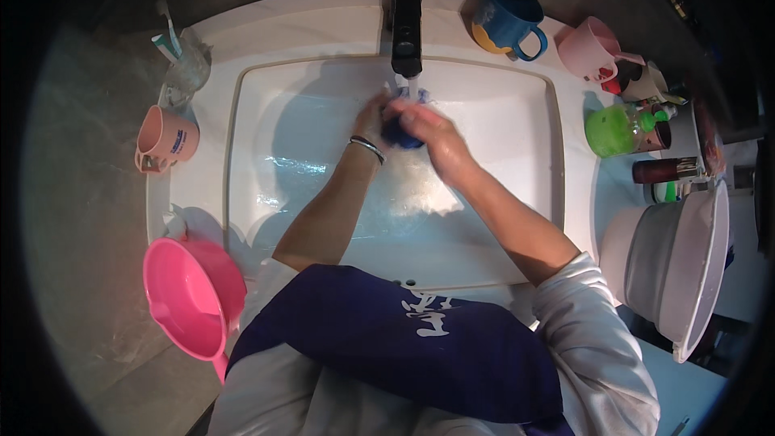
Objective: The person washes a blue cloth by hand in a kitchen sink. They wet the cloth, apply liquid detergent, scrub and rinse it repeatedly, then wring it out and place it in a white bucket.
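Observation:
Under the black faucet [407, 42], a stream of water runs onto a dark blue item [402, 136], which looks like wet cloth; its exact kind is unclear. My left hand [370, 118], with a silver bangle at the wrist, holds it from the left side. From the right, my right hand [433, 133] presses on the same item, its fingers blurred and partly wet. Both hands are close together above the white rectangular sink [496, 194], and water lies in its basin.
On the left are a toothbrush cup [189, 69], a pink mug [169, 136] and a pink dipper [187, 297]. A blue mug [511, 9], a pale pink mug [587, 48], a green soap bottle [611, 130] and stacked basins [654, 260] line the right side.

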Action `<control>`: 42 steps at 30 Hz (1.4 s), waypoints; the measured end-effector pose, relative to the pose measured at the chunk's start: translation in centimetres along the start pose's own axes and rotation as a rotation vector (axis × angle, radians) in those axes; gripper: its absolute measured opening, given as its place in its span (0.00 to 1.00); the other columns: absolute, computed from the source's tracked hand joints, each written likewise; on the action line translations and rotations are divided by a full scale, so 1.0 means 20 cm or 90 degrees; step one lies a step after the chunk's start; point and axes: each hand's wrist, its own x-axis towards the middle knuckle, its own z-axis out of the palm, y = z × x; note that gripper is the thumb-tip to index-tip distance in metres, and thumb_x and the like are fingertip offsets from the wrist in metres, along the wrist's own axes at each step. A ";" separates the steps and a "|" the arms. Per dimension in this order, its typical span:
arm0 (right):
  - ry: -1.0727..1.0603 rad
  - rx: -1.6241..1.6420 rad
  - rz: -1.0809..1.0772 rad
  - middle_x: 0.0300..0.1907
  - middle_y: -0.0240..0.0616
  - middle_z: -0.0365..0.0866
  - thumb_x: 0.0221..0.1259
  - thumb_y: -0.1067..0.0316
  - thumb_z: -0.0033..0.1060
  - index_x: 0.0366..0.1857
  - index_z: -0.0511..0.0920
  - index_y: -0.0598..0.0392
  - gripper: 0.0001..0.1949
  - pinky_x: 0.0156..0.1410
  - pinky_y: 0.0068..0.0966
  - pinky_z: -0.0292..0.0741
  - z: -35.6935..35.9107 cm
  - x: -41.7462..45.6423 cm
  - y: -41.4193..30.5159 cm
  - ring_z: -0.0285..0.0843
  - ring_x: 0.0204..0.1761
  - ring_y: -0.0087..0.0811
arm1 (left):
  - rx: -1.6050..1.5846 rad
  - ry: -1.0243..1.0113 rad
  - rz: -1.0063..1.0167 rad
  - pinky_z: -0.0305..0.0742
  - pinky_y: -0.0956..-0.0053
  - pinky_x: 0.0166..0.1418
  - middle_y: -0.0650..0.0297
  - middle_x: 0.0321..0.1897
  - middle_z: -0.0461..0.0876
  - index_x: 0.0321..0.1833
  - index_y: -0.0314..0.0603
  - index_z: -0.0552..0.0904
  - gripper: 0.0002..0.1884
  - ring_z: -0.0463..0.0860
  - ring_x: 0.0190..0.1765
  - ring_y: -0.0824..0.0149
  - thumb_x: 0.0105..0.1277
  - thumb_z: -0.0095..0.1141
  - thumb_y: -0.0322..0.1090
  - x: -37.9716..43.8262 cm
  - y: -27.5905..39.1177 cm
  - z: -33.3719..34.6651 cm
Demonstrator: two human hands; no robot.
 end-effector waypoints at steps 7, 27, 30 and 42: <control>0.202 -0.211 0.012 0.51 0.44 0.68 0.49 0.60 0.62 0.55 0.65 0.58 0.28 0.55 0.23 0.67 -0.20 0.07 0.15 0.70 0.49 0.32 | -0.032 -0.136 -0.110 0.69 0.72 0.55 0.58 0.46 0.73 0.56 0.34 0.66 0.29 0.74 0.49 0.65 0.56 0.52 0.47 -0.17 -0.03 0.23; 0.202 -0.653 -0.330 0.28 0.48 0.76 0.49 0.64 0.55 0.29 0.75 0.54 0.07 0.39 0.33 0.72 0.10 0.18 0.09 0.75 0.33 0.46 | -0.142 -0.290 0.025 0.71 0.78 0.41 0.64 0.32 0.75 0.37 0.47 0.73 0.14 0.74 0.37 0.69 0.66 0.40 0.48 0.02 -0.18 0.00; 0.321 -0.634 -0.189 0.25 0.49 0.76 0.52 0.63 0.53 0.28 0.72 0.56 0.08 0.33 0.38 0.71 0.03 0.27 0.11 0.74 0.29 0.51 | -0.054 0.008 -0.123 0.72 0.76 0.39 0.66 0.31 0.75 0.34 0.49 0.72 0.12 0.76 0.35 0.71 0.65 0.39 0.47 -0.09 -0.09 0.16; 0.205 -0.280 0.052 0.31 0.43 0.78 0.52 0.55 0.53 0.38 0.74 0.54 0.15 0.44 0.28 0.72 -0.20 0.27 0.12 0.77 0.35 0.39 | 0.163 0.003 -0.148 0.76 0.71 0.44 0.62 0.40 0.76 0.47 0.40 0.73 0.14 0.78 0.39 0.67 0.61 0.49 0.39 -0.10 -0.01 0.21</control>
